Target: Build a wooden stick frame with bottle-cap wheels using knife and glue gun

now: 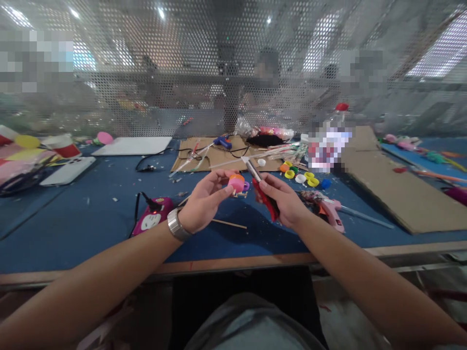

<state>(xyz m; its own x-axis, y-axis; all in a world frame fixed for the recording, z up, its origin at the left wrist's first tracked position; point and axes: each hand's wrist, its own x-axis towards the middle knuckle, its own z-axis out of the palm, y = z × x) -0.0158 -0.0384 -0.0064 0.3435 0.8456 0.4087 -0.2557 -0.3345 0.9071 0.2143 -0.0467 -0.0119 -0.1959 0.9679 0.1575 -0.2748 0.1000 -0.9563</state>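
Over the near middle of the blue table [120, 243], I have both hands raised and facing each other, a small gap between the things they hold. My left hand [204, 200] pinches a small pink and orange cap [236, 183] between thumb and fingers, closed no further than its width. A purple ring [246, 186] shows at the cap's right side; I cannot tell whether the two are joined. My right hand [283, 198] is curled round the red handle of a knife [269, 200], thumb along it, its metal end tilted up and leftward, away from me. Under my hands a thin stick [230, 223] lies on the table. Left of my left wrist sits a magenta power strip [153, 216] with a black plug in it and a red light showing. Just right of my right hand lies a pink glue gun [331, 212], a clear stick [367, 217] reaching out to its right. Beyond my right hand I see loose caps [313, 182] in yellow, white, orange, green and blue, near a red-topped bottle [341, 113]. Farther back, a blue glue gun [223, 142] rests on a cardboard sheet [239, 144].
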